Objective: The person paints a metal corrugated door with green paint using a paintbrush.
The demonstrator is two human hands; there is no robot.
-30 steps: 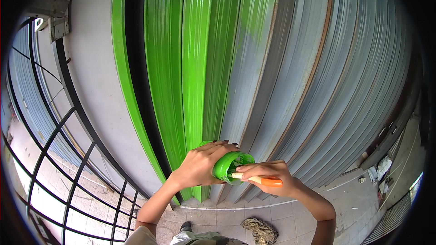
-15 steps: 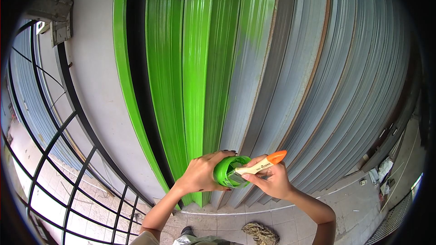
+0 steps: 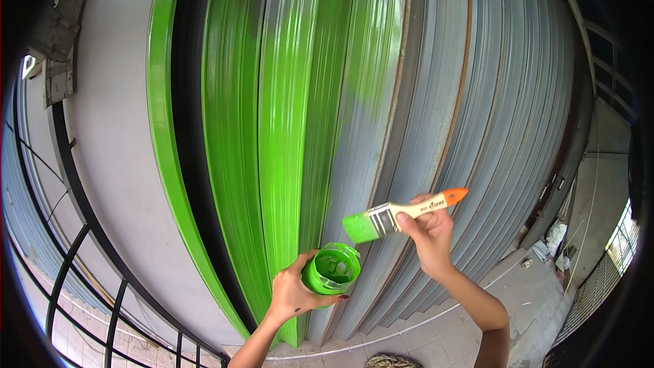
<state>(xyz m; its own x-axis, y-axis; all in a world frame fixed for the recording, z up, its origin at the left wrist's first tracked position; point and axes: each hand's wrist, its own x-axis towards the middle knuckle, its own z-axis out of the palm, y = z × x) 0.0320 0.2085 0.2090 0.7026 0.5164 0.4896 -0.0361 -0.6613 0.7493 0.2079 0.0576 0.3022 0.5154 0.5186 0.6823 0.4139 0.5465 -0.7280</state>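
My left hand (image 3: 293, 289) is wrapped round a small tub of green paint (image 3: 332, 269), tilted so its paint-smeared inside shows. In my right hand (image 3: 429, 235) is a paintbrush (image 3: 402, 217) with a pale wooden handle and an orange tip. Its bristles are coated green and hang just above the tub, apart from it. Behind both hands rises a folding metal shutter (image 3: 436, 95). Several of its left slats (image 3: 283, 163) are green, with patchy colour near the top; those further right are bare grey metal.
A black metal grille (image 3: 68, 252) stands at the left, beside a pale wall panel (image 3: 112, 116). Below is a tiled floor (image 3: 449, 337), with a crumpled cloth (image 3: 392, 361) at the bottom edge. Some debris (image 3: 557, 235) lies at the right.
My right hand has lifted the paintbrush out of the tub, up and to the right, and its green bristles now show. The view has shifted upward along the shutter.
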